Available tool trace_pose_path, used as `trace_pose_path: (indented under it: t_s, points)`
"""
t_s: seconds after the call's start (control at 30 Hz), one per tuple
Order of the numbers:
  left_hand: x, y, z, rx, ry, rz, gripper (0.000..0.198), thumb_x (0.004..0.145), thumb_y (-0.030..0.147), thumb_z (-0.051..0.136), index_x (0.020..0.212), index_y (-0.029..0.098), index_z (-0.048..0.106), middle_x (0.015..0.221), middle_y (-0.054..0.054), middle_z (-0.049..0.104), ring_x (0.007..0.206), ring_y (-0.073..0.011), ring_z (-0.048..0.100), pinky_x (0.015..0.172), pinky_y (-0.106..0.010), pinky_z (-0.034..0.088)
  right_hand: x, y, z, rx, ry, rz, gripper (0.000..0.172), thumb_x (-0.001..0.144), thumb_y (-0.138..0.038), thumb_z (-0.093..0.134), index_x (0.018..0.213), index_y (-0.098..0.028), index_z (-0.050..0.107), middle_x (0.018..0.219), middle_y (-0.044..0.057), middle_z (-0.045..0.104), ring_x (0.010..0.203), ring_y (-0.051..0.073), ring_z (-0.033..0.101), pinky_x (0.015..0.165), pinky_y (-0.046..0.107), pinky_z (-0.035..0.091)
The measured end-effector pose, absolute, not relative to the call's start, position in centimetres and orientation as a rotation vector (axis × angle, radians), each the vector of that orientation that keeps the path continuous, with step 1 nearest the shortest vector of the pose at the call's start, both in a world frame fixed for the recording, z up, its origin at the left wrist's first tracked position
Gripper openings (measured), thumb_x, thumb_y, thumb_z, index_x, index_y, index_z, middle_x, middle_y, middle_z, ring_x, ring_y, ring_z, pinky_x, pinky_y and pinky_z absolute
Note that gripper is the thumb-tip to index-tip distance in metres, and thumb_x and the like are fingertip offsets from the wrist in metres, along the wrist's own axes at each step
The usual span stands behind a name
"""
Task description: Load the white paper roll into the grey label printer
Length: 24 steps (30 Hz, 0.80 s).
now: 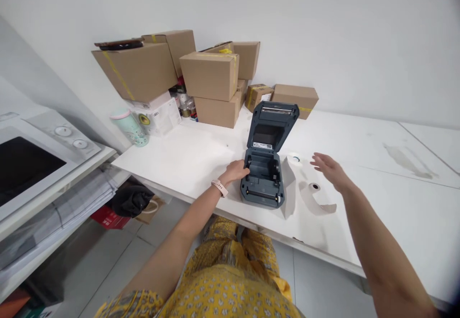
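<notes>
We'd let our left hand (236,170), pinching the left side of the open printer (261,185), steady it on the table (201,150), and go easy with our right hand (329,168), fingers loosely spread, empty, near the paper roll (309,190).

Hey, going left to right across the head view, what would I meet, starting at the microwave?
Microwave, mint-green tumbler, white box, your left hand at the printer's edge, open dark printer, your right hand.
</notes>
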<state>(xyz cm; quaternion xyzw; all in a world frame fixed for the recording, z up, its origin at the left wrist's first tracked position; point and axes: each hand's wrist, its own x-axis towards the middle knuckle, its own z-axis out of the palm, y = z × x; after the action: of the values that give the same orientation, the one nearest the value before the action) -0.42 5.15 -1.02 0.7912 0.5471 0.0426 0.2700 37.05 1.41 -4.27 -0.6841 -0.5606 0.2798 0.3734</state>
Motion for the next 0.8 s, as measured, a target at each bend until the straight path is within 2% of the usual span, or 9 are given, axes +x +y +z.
trace_pose_path:
  t_s: [0.1, 0.2, 0.33, 0.5, 0.67, 0.8]
  points:
    - [-0.4, 5.3, -1.0, 2.136, 1.471, 0.103, 0.028, 0.083, 0.029, 0.049, 0.103, 0.015, 0.063, 0.109, -0.014, 0.073, 0.099, -0.029, 0.069, 0.076, -0.031, 0.052, 39.7, -0.6, -4.4, -1.814, -1.431, 0.96, 0.051, 0.066, -0.047, 0.073, 0.11, -0.022, 0.071, 0.126, 0.015, 0.068, 0.118, 0.034, 0.064, 0.094, 0.044, 0.053]
    - [-0.4, 5.4, -0.9, 2.154, 1.46, 0.104, 0.029, 0.082, 0.028, 0.049, 0.103, 0.015, 0.063, 0.109, -0.014, 0.073, 0.099, -0.0294, 0.069, 0.076, -0.031, 0.052, 39.6, -2.6, -4.8, -1.791, -1.511, 1.192, 0.051, 0.054, -0.033, 0.08, 0.104, -0.024, 0.076, 0.123, 0.011, 0.071, 0.115, 0.034, 0.064, 0.089, 0.041, 0.054]
    - [-0.6, 5.5, -0.7, 2.163, 1.423, 0.112, 0.026, 0.082, 0.028, 0.05, 0.099, 0.016, 0.064, 0.107, -0.014, 0.073, 0.097, -0.0287, 0.069, 0.075, -0.031, 0.051, 37.0, -4.3, -5.1, -1.738, -1.397, 1.316, 0.06, 0.057, -0.041, 0.083, 0.113, -0.023, 0.073, 0.104, 0.009, 0.076, 0.092, 0.029, 0.07, 0.077, 0.039, 0.055]
    - [-0.9, 5.9, -0.3, 2.142, 1.406, 0.088, 0.02, 0.08, 0.028, 0.053, 0.092, 0.016, 0.064, 0.1, -0.012, 0.074, 0.09, -0.0263, 0.069, 0.072, -0.029, 0.05, 34.8, -5.0, -4.5, -1.788, -1.346, 1.258, 0.063, 0.053, -0.058, 0.083, 0.101, -0.018, 0.075, 0.08, 0.007, 0.072, 0.068, 0.02, 0.064, 0.062, 0.033, 0.05]
    - [-1.2, 6.2, -0.5, 2.144, 1.377, 0.124, 0.02, 0.079, 0.028, 0.052, 0.091, 0.017, 0.064, 0.098, -0.01, 0.073, 0.088, -0.0254, 0.068, 0.07, -0.028, 0.048, 33.0, -5.2, -4.2, -1.827, -1.436, 1.137, 0.065, 0.058, -0.053, 0.076, 0.114, -0.021, 0.07, 0.082, 0.004, 0.069, 0.065, 0.016, 0.057, 0.057, 0.028, 0.044]
    - [-1.3, 5.8, -1.0, 2.117, 1.391, 0.18, 0.021, 0.079, 0.028, 0.05, 0.091, 0.017, 0.064, 0.095, -0.01, 0.073, 0.086, -0.0249, 0.067, 0.068, -0.028, 0.047, 31.9, -5.2, -5.1, -1.798, -1.507, 1.146, 0.052, 0.066, -0.051, 0.069, 0.108, -0.021, 0.067, 0.069, 0.0, 0.062, 0.057, 0.014, 0.052, 0.054, 0.028, 0.04]
